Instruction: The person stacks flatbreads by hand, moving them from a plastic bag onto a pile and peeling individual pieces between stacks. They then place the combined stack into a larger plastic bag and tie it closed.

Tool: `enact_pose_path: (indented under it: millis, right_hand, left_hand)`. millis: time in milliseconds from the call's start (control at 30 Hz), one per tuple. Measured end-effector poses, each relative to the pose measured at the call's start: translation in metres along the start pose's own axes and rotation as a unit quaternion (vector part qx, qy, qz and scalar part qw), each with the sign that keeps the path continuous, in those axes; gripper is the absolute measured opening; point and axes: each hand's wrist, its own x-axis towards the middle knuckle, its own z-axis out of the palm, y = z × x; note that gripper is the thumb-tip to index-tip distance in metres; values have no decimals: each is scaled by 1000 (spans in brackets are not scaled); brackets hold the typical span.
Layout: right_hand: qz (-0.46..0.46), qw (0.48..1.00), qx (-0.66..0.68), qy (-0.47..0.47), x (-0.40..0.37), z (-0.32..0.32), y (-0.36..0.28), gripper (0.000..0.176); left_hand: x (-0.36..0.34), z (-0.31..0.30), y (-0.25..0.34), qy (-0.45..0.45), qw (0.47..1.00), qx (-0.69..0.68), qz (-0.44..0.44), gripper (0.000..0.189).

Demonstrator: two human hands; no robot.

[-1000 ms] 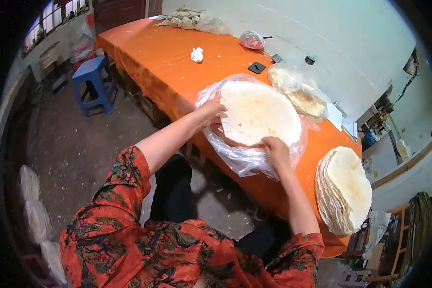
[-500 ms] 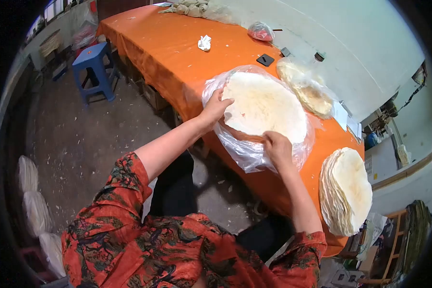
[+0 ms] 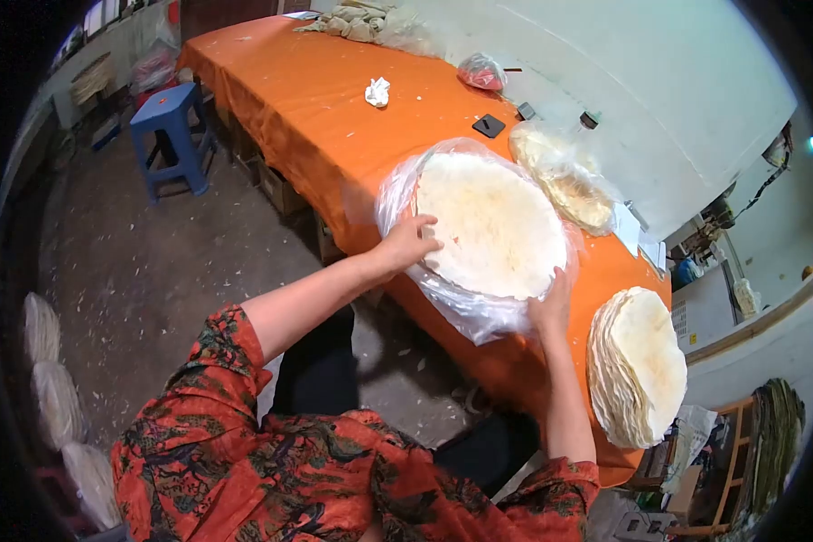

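A large round pale flatbread (image 3: 492,221) lies on top in an opened clear plastic bag (image 3: 479,316) on the table. Its edge looks layered at the left, so others may lie beneath. My left hand (image 3: 405,246) holds the left rim, with thumb and fingertips on the bread. At the lower right, my right hand (image 3: 551,305) curves round the edge; its fingers partly hide the rim. Crumpled plastic spreads around the bread and below it. To the right, a tall stack of similar flatbreads (image 3: 637,366) stands near the table's end.
The orange-covered table (image 3: 289,81) also bears a bagged flatbread (image 3: 574,185), a black square object (image 3: 489,126), a crumpled white tissue (image 3: 378,92), a red bag (image 3: 481,72) and papers (image 3: 637,237). A blue stool (image 3: 172,140) stands left. Wrapped stacks (image 3: 56,402) line the lower left.
My right hand has moved from the bread's front edge to its lower right edge. The raised front rim has settled flat. My left hand stays at the left rim.
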Motion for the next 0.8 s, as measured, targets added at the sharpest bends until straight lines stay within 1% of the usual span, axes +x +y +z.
enact_pose_path:
  millis: [33,67,100,133,167,200,233,267,300,333,400,433,467,500,533,567,600,633,667,700,733,767,800]
  right_hand:
    - [1,1000,0,2,9,5,13,69]
    - [-52,998,-7,-20,24,12,29,65]
    - [-104,994,-14,-43,36,15,40,62]
    - [-104,994,-14,-43,46,6,40,62]
    - [-89,994,49,-44,55,-8,36,60]
    - [-75,990,111,-45,62,-16,35,59]
    - [-78,990,113,-44,68,-15,44,59]
    - [-61,994,95,10,72,-12,53,54]
    - [-42,994,77,64,74,-10,58,49]
    - [-45,994,79,63,73,-13,53,49]
    - [0,997,-45,65,74,-26,44,41]
    - [-4,997,-45,65,73,-27,34,41]
    - [-36,995,66,60,69,-24,17,34]
    - [-67,981,176,53,66,-19,0,28]
    - [-130,976,169,38,62,-13,-22,27]
    - [-191,968,160,23,56,-7,-47,26]
    - [-219,961,168,-8,50,-9,-79,23]
    - [-225,957,179,-38,45,-2,-104,26]
    - [-250,955,152,-44,42,6,-128,32]
    - [-304,943,108,-78,46,10,-147,41]
    - [-324,940,37,-101,49,25,-159,59]
    - [-290,945,-15,-148,45,35,-168,64]
    - [-255,945,-66,-192,44,36,-182,69]
  left_hand:
    - [-5,5,-9,-16,999,22,33,55]
    - [-9,10,-17,-32,996,44,66,56]
    - [-22,15,-13,-43,994,81,63,57]
    - [-37,16,1,-55,990,118,60,58]
    - [-51,13,20,-84,986,135,57,47]
    - [-57,9,37,-82,986,136,56,47]
    - [-59,3,52,-38,976,195,88,39]
    - [-56,-2,61,6,960,252,120,32]
    - [-44,-8,68,47,964,221,142,23]
    - [-25,-19,63,67,947,227,218,26]
    - [10,-37,54,140,912,281,262,32]
    - [31,-47,45,159,909,303,239,34]
    - [50,-55,38,178,904,324,214,37]
    - [63,-61,36,176,905,347,172,44]
    - [82,-65,26,181,906,344,171,44]
    - [106,-68,9,205,908,333,151,47]
    - [122,-70,0,229,909,321,131,51]
    - [126,-70,13,183,937,294,43,58]
    - [137,-68,8,185,938,289,39,58]
    - [148,-67,0,172,952,253,13,53]
    - [152,-67,-4,158,963,217,-13,48]
    - [155,-69,-9,160,964,214,-16,48]
    - [156,-73,-8,140,973,180,-35,41]
